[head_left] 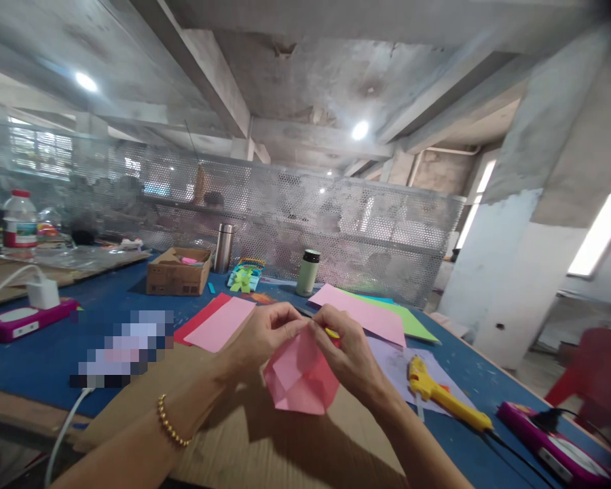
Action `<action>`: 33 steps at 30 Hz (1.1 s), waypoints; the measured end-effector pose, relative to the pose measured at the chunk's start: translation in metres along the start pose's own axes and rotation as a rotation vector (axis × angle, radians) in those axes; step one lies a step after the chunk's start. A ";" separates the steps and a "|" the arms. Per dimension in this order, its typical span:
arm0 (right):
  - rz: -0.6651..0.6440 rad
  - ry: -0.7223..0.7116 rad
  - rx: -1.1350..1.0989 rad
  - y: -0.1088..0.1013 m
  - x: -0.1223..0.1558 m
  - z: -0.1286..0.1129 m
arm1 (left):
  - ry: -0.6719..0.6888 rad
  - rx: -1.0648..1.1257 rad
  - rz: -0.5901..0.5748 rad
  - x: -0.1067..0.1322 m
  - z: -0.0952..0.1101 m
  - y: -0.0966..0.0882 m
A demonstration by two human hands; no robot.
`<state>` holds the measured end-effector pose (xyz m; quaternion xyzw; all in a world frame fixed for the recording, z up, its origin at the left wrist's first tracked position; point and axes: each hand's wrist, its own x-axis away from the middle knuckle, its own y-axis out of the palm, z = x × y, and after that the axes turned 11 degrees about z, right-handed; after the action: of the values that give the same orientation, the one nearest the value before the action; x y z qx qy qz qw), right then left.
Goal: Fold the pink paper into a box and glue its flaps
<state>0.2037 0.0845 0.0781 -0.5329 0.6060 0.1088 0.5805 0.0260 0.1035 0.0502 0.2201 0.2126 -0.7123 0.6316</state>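
Observation:
Both my hands hold a folded pink paper (300, 377) above a brown cardboard sheet (244, 435) on the blue table (45, 353). My left hand (262, 336), with a gold bead bracelet on its wrist, pinches the paper's top edge. My right hand (349, 353) pinches the same top edge from the right, fingertips meeting those of the left. The paper hangs down between them in layered folds.
Loose pink sheets (218, 322), red and green sheets (412, 322) lie behind my hands. A yellow glue gun (440, 390) lies right, with a pink phone (554, 451) beyond. A cardboard box (178, 272), steel flask (223, 248), green bottle (308, 273) and mesh screen stand behind.

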 end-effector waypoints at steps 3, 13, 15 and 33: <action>-0.009 -0.068 0.034 0.001 0.001 -0.002 | 0.016 -0.010 -0.021 0.001 -0.001 0.001; -0.141 0.234 -0.239 -0.016 -0.009 -0.004 | -0.028 0.094 0.067 -0.003 -0.003 -0.001; -0.151 0.285 -0.308 -0.018 -0.010 -0.005 | -0.021 0.073 0.084 -0.004 -0.005 -0.001; -0.096 0.276 -0.297 -0.013 -0.005 0.004 | -0.031 0.030 0.111 -0.004 -0.010 0.000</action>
<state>0.2147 0.0846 0.0876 -0.6507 0.6311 0.0951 0.4115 0.0264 0.1122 0.0442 0.2301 0.1798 -0.6824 0.6702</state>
